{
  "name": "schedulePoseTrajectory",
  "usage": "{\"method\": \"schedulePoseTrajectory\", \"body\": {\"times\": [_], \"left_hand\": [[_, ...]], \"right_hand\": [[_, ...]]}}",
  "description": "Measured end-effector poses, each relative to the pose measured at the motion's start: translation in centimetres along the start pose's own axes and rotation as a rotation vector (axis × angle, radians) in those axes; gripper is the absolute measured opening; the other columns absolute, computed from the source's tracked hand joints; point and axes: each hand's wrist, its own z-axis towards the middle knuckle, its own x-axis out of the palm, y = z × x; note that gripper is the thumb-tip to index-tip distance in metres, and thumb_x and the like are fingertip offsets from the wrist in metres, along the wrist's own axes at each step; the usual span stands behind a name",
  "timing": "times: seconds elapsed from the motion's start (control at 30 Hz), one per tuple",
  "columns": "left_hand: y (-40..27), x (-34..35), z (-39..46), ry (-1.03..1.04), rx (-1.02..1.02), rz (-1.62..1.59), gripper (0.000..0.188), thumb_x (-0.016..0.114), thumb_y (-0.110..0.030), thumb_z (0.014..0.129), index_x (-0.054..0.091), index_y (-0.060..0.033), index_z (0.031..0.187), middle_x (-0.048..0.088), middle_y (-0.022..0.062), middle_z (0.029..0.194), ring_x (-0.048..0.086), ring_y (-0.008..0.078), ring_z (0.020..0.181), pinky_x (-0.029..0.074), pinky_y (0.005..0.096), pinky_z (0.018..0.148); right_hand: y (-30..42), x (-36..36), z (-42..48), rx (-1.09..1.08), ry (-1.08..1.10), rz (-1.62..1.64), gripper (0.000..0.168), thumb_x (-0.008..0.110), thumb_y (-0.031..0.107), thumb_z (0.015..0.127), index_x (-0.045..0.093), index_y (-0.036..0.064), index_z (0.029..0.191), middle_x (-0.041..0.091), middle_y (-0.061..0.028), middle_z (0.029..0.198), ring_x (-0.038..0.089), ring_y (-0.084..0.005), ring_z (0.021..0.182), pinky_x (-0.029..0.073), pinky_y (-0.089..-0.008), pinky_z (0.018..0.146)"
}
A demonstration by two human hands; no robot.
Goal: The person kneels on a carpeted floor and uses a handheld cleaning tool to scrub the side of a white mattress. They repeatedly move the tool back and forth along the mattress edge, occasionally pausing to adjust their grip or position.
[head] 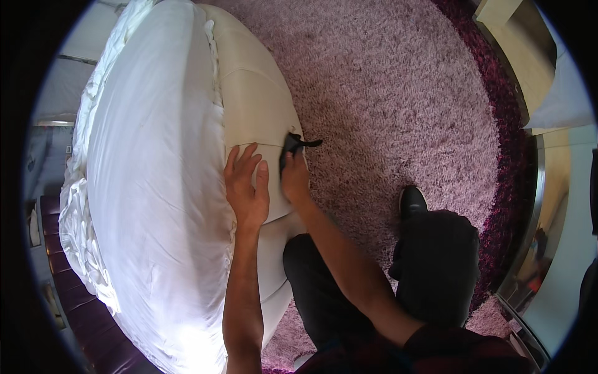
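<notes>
My left hand (247,184) rests with fingers spread on the cream upholstered side of a bed (257,107), just beside the edge of the white sheet (154,154). Gripped in my right hand (295,180) is a black cloth (291,142), pressed to the outer edge of that same side panel. One end of the cloth sticks out over the carpet. My palm and fingers hide part of it. Seams run across the panel near both hands.
A mauve shag rug (383,93) with a dark magenta border (490,93) covers the floor. My bent knee (303,266) is against the bed side, and my black shoe (413,201) stands on the rug. A purple tufted headboard (84,299) curves along the left.
</notes>
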Motion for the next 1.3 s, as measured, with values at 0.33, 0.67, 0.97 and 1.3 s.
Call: {"method": "schedulePoseTrajectory", "body": {"times": [0.33, 0.67, 0.97, 1.3], "left_hand": [[-0.7, 0.7, 0.6, 0.001, -0.046, -0.062, 0.032, 0.061, -0.025, 0.101, 0.073, 0.0034, 0.105, 0.069, 0.0119, 0.129, 0.045, 0.0358, 0.14, 0.036, 0.0443, 0.115], [-1.8, 1.0, 0.2, 0.146, 0.204, 0.431, 0.026, 0.066, -0.021, 0.092, 0.074, 0.0017, 0.099, 0.061, 0.0137, 0.139, 0.04, 0.0445, 0.142, 0.033, 0.0597, 0.111], [-1.1, 0.7, 0.9, 0.171, 0.264, 0.385, 0.018, 0.074, -0.016, 0.083, 0.075, -0.0001, 0.093, 0.062, 0.0112, 0.136, 0.037, 0.0444, 0.144, 0.034, 0.0571, 0.111], [-1.5, 1.9, 0.9, 0.146, 0.237, 0.494, 0.016, 0.074, -0.012, 0.082, 0.074, -0.0003, 0.093, 0.065, 0.0084, 0.133, 0.042, 0.0415, 0.141, 0.036, 0.054, 0.111]], "right_hand": [[-4.0, -3.0, 5.2, 0.179, 0.052, -0.383, 0.043, 0.044, 0.027, 0.108, 0.065, -0.01, 0.111, 0.066, -0.0302, 0.107, 0.066, -0.0444, 0.1, 0.052, -0.0523, 0.086], [-0.3, -1.4, -2.0, -0.079, 0.021, 0.005, 0.039, 0.05, 0.014, 0.105, 0.047, -0.008, 0.137, 0.063, -0.033, 0.116, 0.064, -0.0473, 0.104, 0.051, -0.0508, 0.085], [-5.6, -2.0, 6.4, 0.394, 0.051, -0.176, 0.052, 0.045, 0.027, 0.108, 0.042, -0.003, 0.15, 0.05, -0.0274, 0.146, 0.052, -0.0455, 0.129, 0.045, -0.0508, 0.105], [-11.0, -3.8, 5.3, 0.482, 0.118, -0.154, 0.057, 0.045, 0.029, 0.108, 0.034, 0.0, 0.156, 0.033, -0.0245, 0.16, 0.036, -0.0433, 0.145, 0.034, -0.0515, 0.119]]}}
